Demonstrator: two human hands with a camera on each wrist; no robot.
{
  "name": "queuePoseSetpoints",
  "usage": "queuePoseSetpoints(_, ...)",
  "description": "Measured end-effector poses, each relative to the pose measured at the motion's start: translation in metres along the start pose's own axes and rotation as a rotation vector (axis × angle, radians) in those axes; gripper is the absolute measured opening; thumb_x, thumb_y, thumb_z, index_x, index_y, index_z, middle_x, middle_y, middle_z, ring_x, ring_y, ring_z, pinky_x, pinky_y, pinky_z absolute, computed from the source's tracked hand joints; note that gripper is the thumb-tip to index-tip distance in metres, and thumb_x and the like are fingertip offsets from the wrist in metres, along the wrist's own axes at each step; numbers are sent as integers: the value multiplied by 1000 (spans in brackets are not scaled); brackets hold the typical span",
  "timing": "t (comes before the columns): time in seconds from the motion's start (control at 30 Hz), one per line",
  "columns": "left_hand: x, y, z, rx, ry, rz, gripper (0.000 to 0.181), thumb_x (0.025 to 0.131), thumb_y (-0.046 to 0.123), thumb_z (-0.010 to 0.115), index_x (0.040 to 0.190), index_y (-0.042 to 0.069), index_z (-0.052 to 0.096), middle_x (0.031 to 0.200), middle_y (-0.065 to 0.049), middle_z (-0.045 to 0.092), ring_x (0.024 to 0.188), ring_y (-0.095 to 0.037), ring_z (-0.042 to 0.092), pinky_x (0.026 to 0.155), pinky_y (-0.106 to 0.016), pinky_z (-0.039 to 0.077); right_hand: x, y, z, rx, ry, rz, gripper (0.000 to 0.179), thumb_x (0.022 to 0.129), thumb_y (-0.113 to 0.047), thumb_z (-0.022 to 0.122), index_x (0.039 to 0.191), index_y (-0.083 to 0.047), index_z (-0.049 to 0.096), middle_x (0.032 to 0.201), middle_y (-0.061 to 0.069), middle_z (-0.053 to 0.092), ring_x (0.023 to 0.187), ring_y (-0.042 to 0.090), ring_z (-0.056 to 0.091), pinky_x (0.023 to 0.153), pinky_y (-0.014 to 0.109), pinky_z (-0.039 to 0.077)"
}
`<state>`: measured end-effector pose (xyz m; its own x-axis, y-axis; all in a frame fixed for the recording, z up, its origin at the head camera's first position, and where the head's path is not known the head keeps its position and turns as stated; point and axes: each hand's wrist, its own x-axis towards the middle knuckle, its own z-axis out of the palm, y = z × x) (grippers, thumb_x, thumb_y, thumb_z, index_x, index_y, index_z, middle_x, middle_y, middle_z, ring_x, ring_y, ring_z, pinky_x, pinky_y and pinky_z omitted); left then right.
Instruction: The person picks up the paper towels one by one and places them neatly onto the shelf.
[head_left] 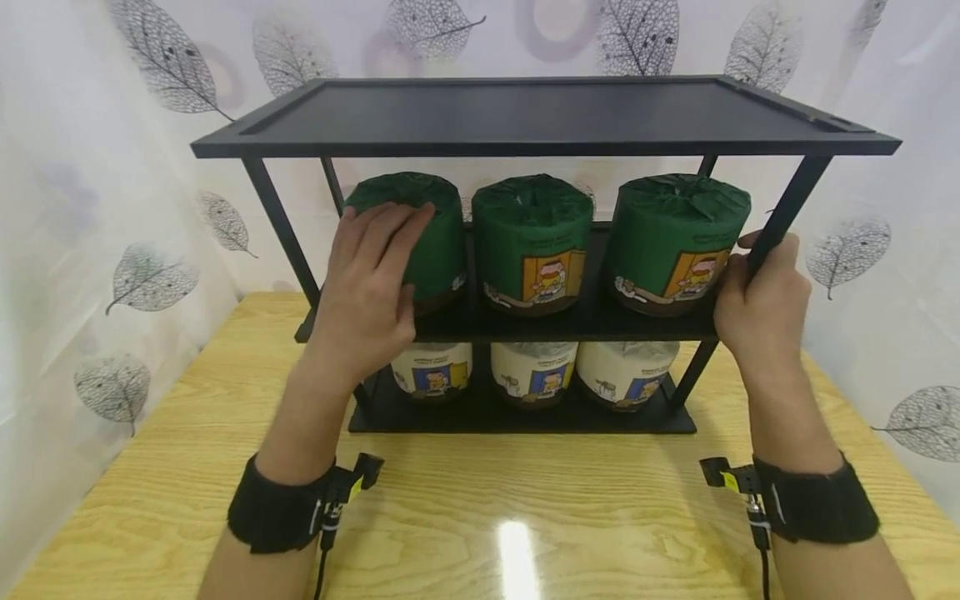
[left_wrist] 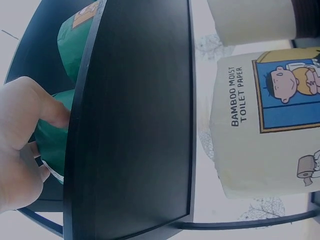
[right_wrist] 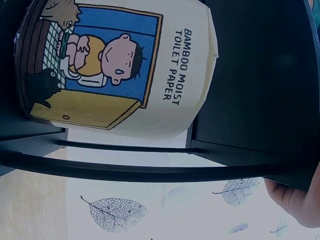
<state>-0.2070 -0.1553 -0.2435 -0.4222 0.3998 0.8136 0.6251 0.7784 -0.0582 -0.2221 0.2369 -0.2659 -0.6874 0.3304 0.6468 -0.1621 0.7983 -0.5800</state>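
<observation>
My left hand [head_left: 371, 279] lies over the front left of the left green-wrapped toilet paper roll [head_left: 438, 250], with its fingers extended up toward the top and the thumb lower down. In the left wrist view, thumb and fingertips touch the green wrapper [left_wrist: 52, 142]. At the other end, my right hand [head_left: 768, 300] curls round the right front post [head_left: 787, 204] of the black two-level rack. Its thumb is right beside the right green roll [head_left: 678, 242], and its fingers pass behind the post. Between them stands the middle green roll [head_left: 532, 250], untouched.
Three cream toilet paper rolls [head_left: 532, 375] stand on the bottom shelf [head_left: 525, 421]. A flat black top panel [head_left: 525, 112] covers the upper level. The rack stands on a wooden table [head_left: 600, 508], with a leaf-patterned curtain [head_left: 150, 225] behind and at both sides.
</observation>
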Motion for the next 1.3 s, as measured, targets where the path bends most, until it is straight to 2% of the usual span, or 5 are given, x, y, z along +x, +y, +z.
queuePoseSetpoints(0.2,1,-1,-1,-2,-2,1,68,80,-8,46,147,5,46,139,-18,51,134,-37,42,119,-60,23,0,0,0,6,9,-7,30,101,-15,40,123,4,48,91,34,62,83,48,57,68,50,35)
queuePoseSetpoints(0.67,0,-3,-3,-24,-5,-16,71,78,-10,47,147,6,47,139,-18,51,134,-36,42,119,-60,21,0,1,1,2,15,-15,30,101,-15,40,123,4,48,90,33,62,81,46,57,67,48,34)
queuePoseSetpoints(0.9,0,-7,-5,-39,17,5,72,76,-12,40,146,4,48,135,-20,51,129,-38,45,117,-61,23,0,1,2,2,21,-29,29,101,-14,41,122,4,48,88,33,62,79,46,56,65,46,33)
queuePoseSetpoints(1.07,-2,-7,-6,-36,16,-39,76,74,-14,37,146,8,49,135,-19,51,131,-39,44,118,-65,16,-1,0,1,3,15,-21,30,101,-14,40,123,4,48,90,34,62,81,47,56,67,48,34)
queuePoseSetpoints(1.3,-2,-5,-7,-21,5,-86,76,72,-16,36,140,11,55,136,-17,51,132,-40,42,119,-63,12,-1,0,-1,4,18,-16,30,101,-14,40,123,5,48,92,35,62,83,49,57,69,52,35)
